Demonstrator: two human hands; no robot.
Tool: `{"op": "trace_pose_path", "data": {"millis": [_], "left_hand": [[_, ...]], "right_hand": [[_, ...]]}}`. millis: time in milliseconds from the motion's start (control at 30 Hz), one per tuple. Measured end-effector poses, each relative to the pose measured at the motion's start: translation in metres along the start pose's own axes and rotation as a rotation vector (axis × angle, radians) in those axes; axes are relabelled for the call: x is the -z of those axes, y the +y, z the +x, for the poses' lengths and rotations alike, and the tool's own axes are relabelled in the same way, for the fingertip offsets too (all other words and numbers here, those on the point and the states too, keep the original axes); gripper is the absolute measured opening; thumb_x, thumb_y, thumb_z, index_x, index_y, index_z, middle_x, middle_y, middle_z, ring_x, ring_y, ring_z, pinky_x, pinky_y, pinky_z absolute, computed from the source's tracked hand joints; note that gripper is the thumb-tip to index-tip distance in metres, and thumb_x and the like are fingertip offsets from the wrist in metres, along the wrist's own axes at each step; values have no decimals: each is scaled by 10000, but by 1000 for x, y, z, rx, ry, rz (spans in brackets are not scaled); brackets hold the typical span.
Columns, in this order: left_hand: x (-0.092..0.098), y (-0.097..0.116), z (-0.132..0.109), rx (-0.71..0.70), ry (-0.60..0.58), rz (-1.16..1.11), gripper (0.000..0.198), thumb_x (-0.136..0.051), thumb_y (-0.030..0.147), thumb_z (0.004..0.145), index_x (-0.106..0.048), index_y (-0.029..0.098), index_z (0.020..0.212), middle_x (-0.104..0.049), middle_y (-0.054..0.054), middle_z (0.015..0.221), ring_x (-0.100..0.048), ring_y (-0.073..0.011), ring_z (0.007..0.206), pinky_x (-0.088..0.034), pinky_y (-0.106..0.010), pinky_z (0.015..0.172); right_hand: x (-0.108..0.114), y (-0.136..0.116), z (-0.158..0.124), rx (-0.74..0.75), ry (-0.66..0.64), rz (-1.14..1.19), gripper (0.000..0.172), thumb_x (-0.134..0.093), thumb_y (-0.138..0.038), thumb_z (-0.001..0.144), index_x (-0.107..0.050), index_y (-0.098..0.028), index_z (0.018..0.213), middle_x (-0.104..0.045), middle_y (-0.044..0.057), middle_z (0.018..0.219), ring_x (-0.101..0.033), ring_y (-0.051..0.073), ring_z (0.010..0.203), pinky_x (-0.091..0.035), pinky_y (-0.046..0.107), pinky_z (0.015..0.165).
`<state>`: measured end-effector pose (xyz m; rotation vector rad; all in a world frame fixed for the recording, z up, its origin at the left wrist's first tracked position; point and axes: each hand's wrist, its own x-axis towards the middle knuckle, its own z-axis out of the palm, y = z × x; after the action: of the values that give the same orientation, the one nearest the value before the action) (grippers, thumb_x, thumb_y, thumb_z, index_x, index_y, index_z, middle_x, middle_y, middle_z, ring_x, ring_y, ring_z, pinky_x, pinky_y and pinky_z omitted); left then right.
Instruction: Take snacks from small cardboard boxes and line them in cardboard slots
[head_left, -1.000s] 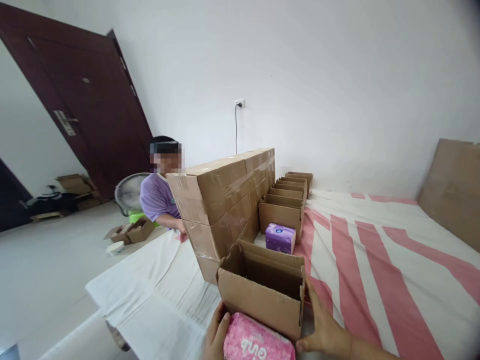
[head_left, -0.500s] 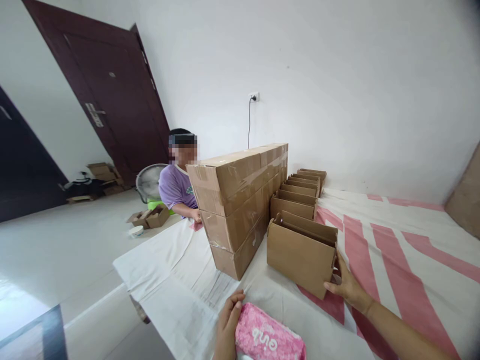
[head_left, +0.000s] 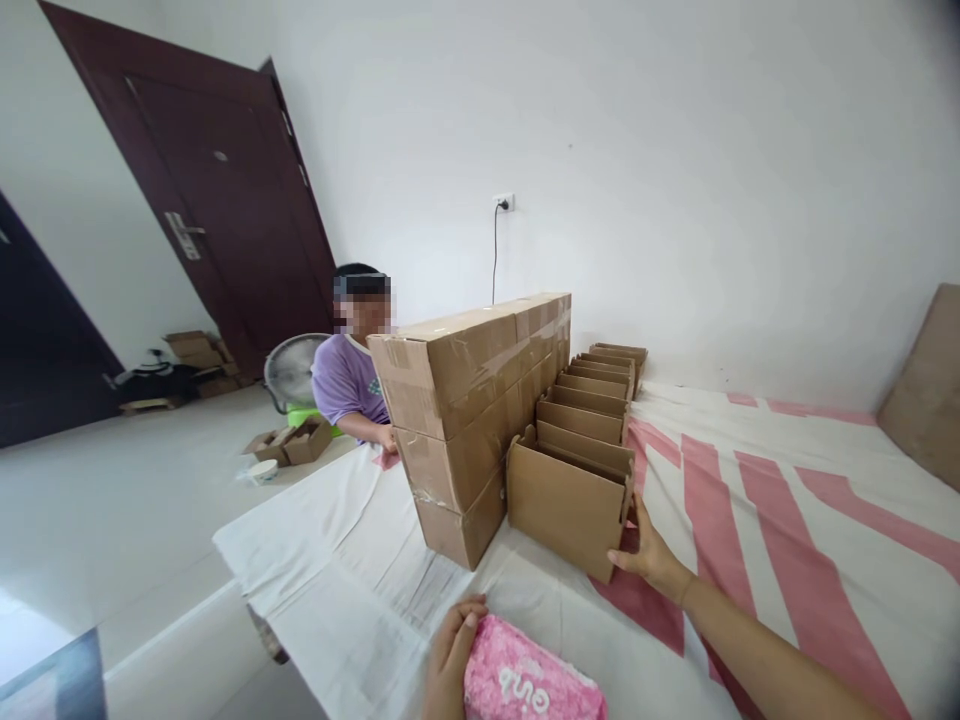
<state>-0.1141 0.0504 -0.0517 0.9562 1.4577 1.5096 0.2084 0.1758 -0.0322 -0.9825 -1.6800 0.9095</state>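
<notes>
My right hand (head_left: 654,560) grips the right end of a brown cardboard box (head_left: 564,500), thumb on its front face and fingers on its far side. This box is open at the top and stands on the cloth, close against the stack of taped cartons (head_left: 480,385); its contents are hidden. At the bottom of the view, my left hand (head_left: 450,655) is closed around the left end of a fuzzy pink pouch (head_left: 532,670) with white lettering. Behind the gripped box, several similar open boxes (head_left: 589,400) stand in a row along the stack.
A white and red cloth (head_left: 780,600) covers the table. Across the stack, a person in a purple shirt (head_left: 337,380) has a hand at the table edge. A fan (head_left: 294,370) and small cartons (head_left: 307,440) are on the floor. A brown board (head_left: 926,390) leans at the right.
My right hand has slid the open cardboard box left, up against the carton stack and nearer the row. My left hand stays on the pink pouch. The view has shifted slightly.
</notes>
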Motion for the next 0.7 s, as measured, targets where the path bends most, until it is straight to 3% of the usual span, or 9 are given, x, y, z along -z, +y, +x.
{"op": "trace_pose_path", "data": {"millis": [200,333,500,700], "left_hand": [[-3,17,-9,-2,9,17,517,-680,695,655,-760,203,795,-737,-108,1121,-568,-389,1227,-364,-474,1126],[-8,24,-12,-3,26,3,501,-678,688,651,-752,207,770,-743,-101,1095,-569,-382,1221,-367,-455,1121],[-12,28,-17,1,90,0,495,-665,683,660,-733,208,779,-751,-81,1013,-609,-352,1143,-402,-424,1077],[-8,34,-18,-4,12,40,484,-676,678,666,-730,206,761,-746,-72,962,-627,-330,1055,-455,-382,969]], "right_hand": [[-16,16,4,-1,22,16,1288,-694,-728,693,117,-242,1567,-149,186,1644,-214,323,1501,-227,560,1196],[-22,34,-6,-49,67,-74,1175,-605,-731,772,78,-211,1574,-173,187,1636,-185,306,1514,-219,547,1211],[-27,45,-15,-29,166,-288,973,-512,-707,849,-92,-217,1577,-301,174,1584,-291,319,1473,-242,563,1208],[-28,44,-16,-14,200,-339,876,-490,-693,869,-194,-237,1556,-397,153,1524,-338,333,1441,-254,572,1203]]}}
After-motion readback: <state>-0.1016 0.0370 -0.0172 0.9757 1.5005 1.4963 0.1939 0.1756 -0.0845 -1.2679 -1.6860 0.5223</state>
